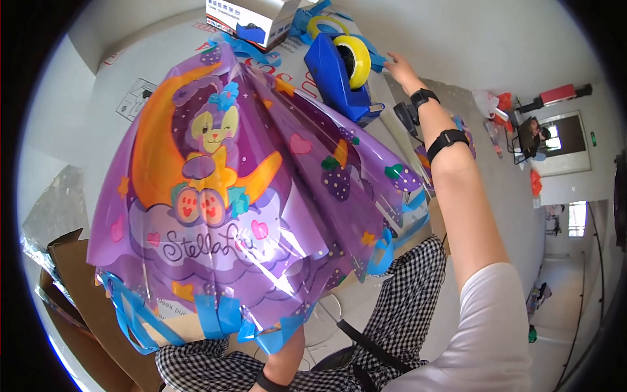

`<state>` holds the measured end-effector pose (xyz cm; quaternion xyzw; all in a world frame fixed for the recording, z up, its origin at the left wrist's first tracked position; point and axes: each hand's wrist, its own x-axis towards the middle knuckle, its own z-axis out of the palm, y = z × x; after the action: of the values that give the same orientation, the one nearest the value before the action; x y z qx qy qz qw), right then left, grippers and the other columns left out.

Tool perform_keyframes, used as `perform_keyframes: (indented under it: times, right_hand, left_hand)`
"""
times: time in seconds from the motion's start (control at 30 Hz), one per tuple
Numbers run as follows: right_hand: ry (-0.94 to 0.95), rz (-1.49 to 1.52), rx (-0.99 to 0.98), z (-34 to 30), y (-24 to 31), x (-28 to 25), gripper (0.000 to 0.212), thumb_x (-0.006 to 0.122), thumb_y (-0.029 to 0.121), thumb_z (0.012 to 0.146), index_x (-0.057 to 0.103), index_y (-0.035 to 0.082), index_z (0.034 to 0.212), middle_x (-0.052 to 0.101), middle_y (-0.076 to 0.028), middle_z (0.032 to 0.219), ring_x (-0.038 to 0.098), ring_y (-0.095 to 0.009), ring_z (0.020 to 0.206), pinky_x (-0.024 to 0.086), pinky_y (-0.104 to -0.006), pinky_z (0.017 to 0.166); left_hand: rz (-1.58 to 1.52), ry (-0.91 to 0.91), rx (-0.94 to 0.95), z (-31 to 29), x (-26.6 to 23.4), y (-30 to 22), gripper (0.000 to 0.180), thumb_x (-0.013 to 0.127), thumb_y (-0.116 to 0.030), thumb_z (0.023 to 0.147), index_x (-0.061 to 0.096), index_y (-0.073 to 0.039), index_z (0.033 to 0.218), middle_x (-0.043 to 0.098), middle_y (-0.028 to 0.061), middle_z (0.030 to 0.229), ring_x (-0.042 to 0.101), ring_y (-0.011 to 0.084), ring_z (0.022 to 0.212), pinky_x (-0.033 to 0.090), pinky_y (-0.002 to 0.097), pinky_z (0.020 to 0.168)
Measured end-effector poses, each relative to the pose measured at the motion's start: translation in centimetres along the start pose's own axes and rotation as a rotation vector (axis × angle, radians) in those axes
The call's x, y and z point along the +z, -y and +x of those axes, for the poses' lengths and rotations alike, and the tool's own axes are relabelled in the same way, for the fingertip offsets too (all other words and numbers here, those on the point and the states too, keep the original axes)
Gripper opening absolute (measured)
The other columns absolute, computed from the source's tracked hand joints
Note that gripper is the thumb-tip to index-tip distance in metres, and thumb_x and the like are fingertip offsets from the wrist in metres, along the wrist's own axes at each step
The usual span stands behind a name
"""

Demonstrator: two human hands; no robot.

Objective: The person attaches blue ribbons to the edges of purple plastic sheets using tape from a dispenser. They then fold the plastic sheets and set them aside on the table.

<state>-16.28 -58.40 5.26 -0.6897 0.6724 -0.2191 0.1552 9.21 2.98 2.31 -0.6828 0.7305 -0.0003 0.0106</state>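
The fingers of my right hand (403,73) are loosely extended, with a gap between them and nothing I can see in their hold. Their tips reach to just beside a blue strip; I cannot tell whether they touch it. My left wrist (286,359) shows at the near edge of the purple plastic sheet (215,228), but the hand above it is hidden underneath, so I cannot tell how far those fingers are open or what they hold.

The sheet, printed with a winking cartoon animal on an orange moon, spreads in folds over my lap and the white table (108,85). Blue tape (219,317) hangs along its near edge. Beyond its upper right side stands the blue dispenser (330,75), carrying a yellow roll (360,62); it sits between the sheet and my reaching fingers.

At the sheet's far end are a white printed box (241,23), loose blue strips lying beside it, and a second yellow roll (326,26). To the sheet's right, my forearm covers part of another purple patterned item. Below the sheet are my checked trousers (405,294), and to its lower left stands an open cardboard box (81,307).
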Motion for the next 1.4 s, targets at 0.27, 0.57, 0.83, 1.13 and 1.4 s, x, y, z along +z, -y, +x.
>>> perform_keyframes:
  times: [0.27, 0.57, 0.83, 1.13, 1.4]
  right_hand:
    - [-0.186, -0.159, 0.026, 1.2, 0.0, 2.4, 0.038, 0.075, 0.029, 0.078, 0.071, 0.002, 0.105, 0.072, -0.016, 0.094, 0.069, -0.033, 0.089, 0.054, -0.0394, 0.082]
    - [-0.411, -0.088, 0.010, 1.0, 2.3, 2.3, 0.023, 0.070, 0.032, 0.081, 0.075, 0.012, 0.092, 0.072, -0.015, 0.092, 0.067, -0.036, 0.089, 0.052, -0.0434, 0.079]
    - [-0.592, -0.349, -0.383, -1.5, 5.4, -1.5, 0.013, 0.063, 0.023, 0.087, 0.074, 0.016, 0.086, 0.071, -0.010, 0.090, 0.067, -0.032, 0.086, 0.052, -0.0419, 0.069]
    - [-0.485, 0.102, -0.586, -2.1, 11.8, -8.1, 0.008, 0.059, 0.013, 0.090, 0.065, 0.010, 0.095, 0.072, -0.010, 0.086, 0.070, -0.027, 0.080, 0.053, -0.0381, 0.066]
    - [-0.763, 0.029, -0.649, -4.5, 16.0, -18.6, 0.008, 0.059, 0.011, 0.090, 0.063, 0.009, 0.097, 0.070, -0.009, 0.081, 0.068, -0.026, 0.076, 0.052, -0.0351, 0.071]
  left_hand:
    - [-0.019, 0.025, 0.009, 0.1, 0.6, -0.2, 0.025, 0.061, -0.018, 0.080, 0.063, -0.006, 0.102, 0.063, 0.0124, 0.097, 0.060, 0.0297, 0.086, 0.045, 0.0426, 0.070]
    - [-0.046, 0.022, 0.008, -0.1, 0.8, -0.1, 0.025, 0.060, -0.017, 0.082, 0.063, -0.005, 0.104, 0.063, 0.0128, 0.100, 0.061, 0.0291, 0.090, 0.046, 0.0422, 0.074]
    - [-0.054, 0.007, 0.000, -0.6, 0.7, 0.2, 0.026, 0.059, -0.016, 0.083, 0.063, -0.005, 0.106, 0.064, 0.0131, 0.102, 0.061, 0.0286, 0.094, 0.046, 0.0419, 0.078]
    - [-0.257, 0.002, -0.067, -0.9, 0.1, 0.0, 0.025, 0.058, -0.014, 0.083, 0.064, -0.004, 0.104, 0.065, 0.0148, 0.102, 0.061, 0.0296, 0.095, 0.046, 0.0439, 0.079]
    - [-0.153, -0.131, -0.040, -0.7, 1.4, -0.5, 0.027, 0.062, -0.016, 0.079, 0.064, -0.005, 0.103, 0.063, 0.0154, 0.104, 0.059, 0.0345, 0.096, 0.044, 0.0466, 0.080]
